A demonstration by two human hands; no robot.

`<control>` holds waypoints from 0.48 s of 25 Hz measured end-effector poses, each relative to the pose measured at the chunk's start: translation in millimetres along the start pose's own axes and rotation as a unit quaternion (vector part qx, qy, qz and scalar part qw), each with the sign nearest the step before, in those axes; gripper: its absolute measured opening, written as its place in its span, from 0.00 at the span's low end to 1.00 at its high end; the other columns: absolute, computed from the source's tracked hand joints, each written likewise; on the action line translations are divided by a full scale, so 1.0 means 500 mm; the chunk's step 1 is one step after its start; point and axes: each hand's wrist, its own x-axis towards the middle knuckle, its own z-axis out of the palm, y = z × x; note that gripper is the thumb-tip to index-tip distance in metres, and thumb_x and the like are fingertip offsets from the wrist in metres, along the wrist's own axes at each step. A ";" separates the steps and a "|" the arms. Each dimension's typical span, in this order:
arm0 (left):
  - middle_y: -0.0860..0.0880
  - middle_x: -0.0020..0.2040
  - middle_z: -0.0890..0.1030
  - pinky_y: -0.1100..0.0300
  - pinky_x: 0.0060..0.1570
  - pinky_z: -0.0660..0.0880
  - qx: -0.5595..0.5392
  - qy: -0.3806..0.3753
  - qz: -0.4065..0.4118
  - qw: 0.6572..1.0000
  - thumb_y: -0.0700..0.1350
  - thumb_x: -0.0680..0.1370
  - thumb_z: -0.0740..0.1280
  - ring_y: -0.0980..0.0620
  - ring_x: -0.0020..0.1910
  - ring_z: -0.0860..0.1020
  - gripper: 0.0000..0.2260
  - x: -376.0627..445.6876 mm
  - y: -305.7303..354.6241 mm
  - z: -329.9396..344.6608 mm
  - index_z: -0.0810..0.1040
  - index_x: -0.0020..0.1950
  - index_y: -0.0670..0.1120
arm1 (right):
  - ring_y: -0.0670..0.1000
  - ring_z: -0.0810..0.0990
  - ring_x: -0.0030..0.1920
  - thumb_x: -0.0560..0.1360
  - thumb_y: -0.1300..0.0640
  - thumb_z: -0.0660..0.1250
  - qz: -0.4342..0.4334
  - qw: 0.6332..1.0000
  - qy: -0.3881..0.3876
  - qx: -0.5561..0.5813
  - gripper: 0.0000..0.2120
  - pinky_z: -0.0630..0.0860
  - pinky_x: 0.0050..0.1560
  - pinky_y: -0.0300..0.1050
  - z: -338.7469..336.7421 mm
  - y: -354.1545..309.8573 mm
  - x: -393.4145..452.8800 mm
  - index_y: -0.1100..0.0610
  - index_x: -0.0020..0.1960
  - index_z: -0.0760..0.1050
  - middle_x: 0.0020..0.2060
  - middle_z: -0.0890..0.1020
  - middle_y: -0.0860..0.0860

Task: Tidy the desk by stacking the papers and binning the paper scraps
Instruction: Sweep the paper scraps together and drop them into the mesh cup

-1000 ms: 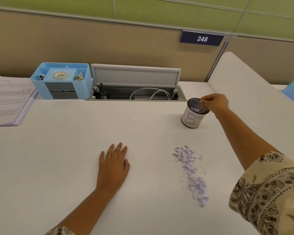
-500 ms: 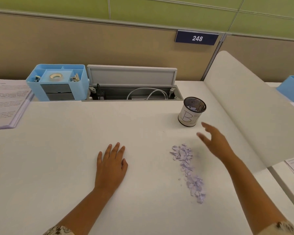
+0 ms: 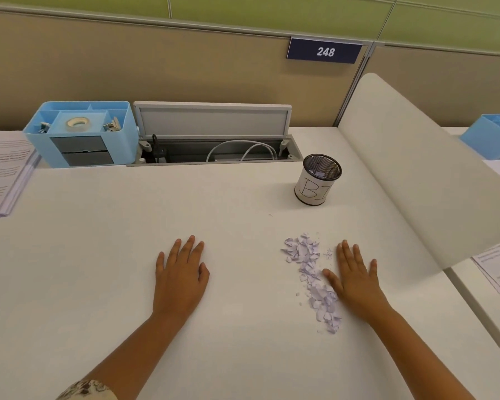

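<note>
Nearest you, your left hand (image 3: pixel 181 274) lies flat on the white desk (image 3: pixel 98 284) with its fingers straight and holding nothing, while your right hand (image 3: pixel 355 280) lies flat the same way, its thumb touching the right edge of the strip of lilac paper scraps (image 3: pixel 312 272). Beyond the scraps stands the mesh bin (image 3: pixel 318 180) with a few scraps already inside it. Farther back you have the open cable tray (image 3: pixel 214 150), the blue organiser (image 3: pixel 81 134) to its left, and the stack of papers (image 3: pixel 3 171) at the far left edge.
</note>
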 end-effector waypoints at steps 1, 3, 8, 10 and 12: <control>0.46 0.67 0.73 0.41 0.63 0.65 0.000 0.000 0.000 1.000 0.50 0.75 0.48 0.44 0.67 0.69 0.24 0.000 0.000 0.000 0.74 0.65 0.46 | 0.45 0.29 0.70 0.55 0.25 0.18 -0.006 1.000 0.009 -0.004 0.49 0.34 0.71 0.56 0.000 -0.007 0.014 0.52 0.69 0.27 0.68 0.29 0.44; 0.46 0.67 0.73 0.41 0.63 0.65 0.001 0.001 0.001 1.000 0.50 0.75 0.49 0.44 0.67 0.70 0.24 0.000 0.001 -0.002 0.74 0.65 0.45 | 0.46 0.29 0.70 0.61 0.27 0.21 -0.017 0.999 0.024 -0.014 0.46 0.33 0.71 0.55 -0.004 -0.020 0.045 0.53 0.72 0.29 0.69 0.30 0.45; 0.46 0.66 0.74 0.41 0.62 0.66 0.003 0.002 0.002 1.000 0.50 0.75 0.49 0.44 0.66 0.70 0.24 -0.001 0.003 -0.005 0.74 0.65 0.45 | 0.49 0.39 0.75 0.80 0.45 0.44 -0.047 0.998 0.040 0.016 0.29 0.37 0.74 0.45 -0.016 -0.039 0.108 0.57 0.75 0.40 0.76 0.43 0.51; 0.46 0.66 0.74 0.41 0.62 0.66 0.001 0.000 0.001 1.000 0.50 0.75 0.49 0.44 0.66 0.70 0.24 -0.002 0.002 -0.006 0.74 0.65 0.45 | 0.48 0.45 0.76 0.81 0.49 0.47 -0.090 0.993 0.057 0.048 0.26 0.39 0.72 0.39 -0.019 -0.045 0.116 0.57 0.76 0.46 0.76 0.49 0.50; 0.46 0.66 0.74 0.41 0.62 0.66 0.000 0.000 0.000 1.000 0.50 0.75 0.49 0.44 0.66 0.71 0.24 -0.002 0.001 -0.006 0.74 0.65 0.45 | 0.47 0.53 0.75 0.81 0.53 0.51 -0.103 0.988 0.085 0.082 0.22 0.44 0.71 0.35 -0.018 -0.043 0.106 0.55 0.74 0.56 0.74 0.58 0.48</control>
